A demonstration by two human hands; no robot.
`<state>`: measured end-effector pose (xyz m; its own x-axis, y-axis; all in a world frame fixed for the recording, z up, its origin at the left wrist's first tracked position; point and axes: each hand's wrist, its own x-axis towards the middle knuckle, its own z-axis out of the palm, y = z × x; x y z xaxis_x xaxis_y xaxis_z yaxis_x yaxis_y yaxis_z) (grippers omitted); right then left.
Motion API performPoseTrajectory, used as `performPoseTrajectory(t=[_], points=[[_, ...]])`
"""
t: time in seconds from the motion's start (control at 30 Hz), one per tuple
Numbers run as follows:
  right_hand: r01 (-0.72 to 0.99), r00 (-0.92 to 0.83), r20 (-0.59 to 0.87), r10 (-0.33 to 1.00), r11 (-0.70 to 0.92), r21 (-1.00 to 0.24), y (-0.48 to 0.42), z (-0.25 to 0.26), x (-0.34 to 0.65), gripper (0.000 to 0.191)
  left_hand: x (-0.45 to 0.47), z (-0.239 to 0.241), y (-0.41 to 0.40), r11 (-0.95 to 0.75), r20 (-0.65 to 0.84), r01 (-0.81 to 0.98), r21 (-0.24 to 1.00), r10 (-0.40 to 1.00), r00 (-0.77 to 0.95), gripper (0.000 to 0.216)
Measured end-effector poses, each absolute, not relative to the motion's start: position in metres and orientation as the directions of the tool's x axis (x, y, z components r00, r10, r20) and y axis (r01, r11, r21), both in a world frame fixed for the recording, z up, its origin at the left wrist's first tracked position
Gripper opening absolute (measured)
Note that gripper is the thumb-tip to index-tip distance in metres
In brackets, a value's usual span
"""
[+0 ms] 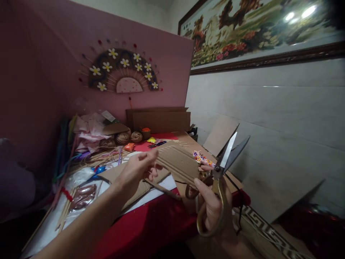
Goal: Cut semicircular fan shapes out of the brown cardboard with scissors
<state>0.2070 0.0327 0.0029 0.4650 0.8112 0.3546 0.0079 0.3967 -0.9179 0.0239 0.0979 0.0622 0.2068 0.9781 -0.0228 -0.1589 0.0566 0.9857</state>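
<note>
My left hand (pixel 138 168) pinches the left end of a piece of corrugated cardboard (pixel 178 163) and holds it up above the table. My right hand (pixel 212 205) has its fingers through the gold handles of a pair of scissors (pixel 223 169). The scissor blades stand apart and point up and to the right, just right of the cardboard's edge.
A red-covered table (pixel 153 219) carries cardboard sheets, twine balls (pixel 129 137), thin sticks (pixel 99 157) and small craft items. A pink board with a flowered fan decoration (pixel 122 70) stands behind. A white wall with a framed picture (pixel 258 28) runs along the right.
</note>
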Motion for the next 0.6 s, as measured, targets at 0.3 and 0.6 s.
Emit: performPoseTrajectory(t=[0.3,0.6], points=[[-0.017,0.443,0.386,0.809,0.438,-0.899,0.031,0.005,0.223,0.038,0.0,0.051,0.102,-0.091,0.087,-0.033,0.995,0.99,-0.109,0.039],[-0.109,0.28,0.273,0.92,0.313,-0.944,0.047,0.004,0.227,0.042,0.017,0.036,0.103,-0.014,0.045,-0.152,0.988,0.977,0.209,0.029]])
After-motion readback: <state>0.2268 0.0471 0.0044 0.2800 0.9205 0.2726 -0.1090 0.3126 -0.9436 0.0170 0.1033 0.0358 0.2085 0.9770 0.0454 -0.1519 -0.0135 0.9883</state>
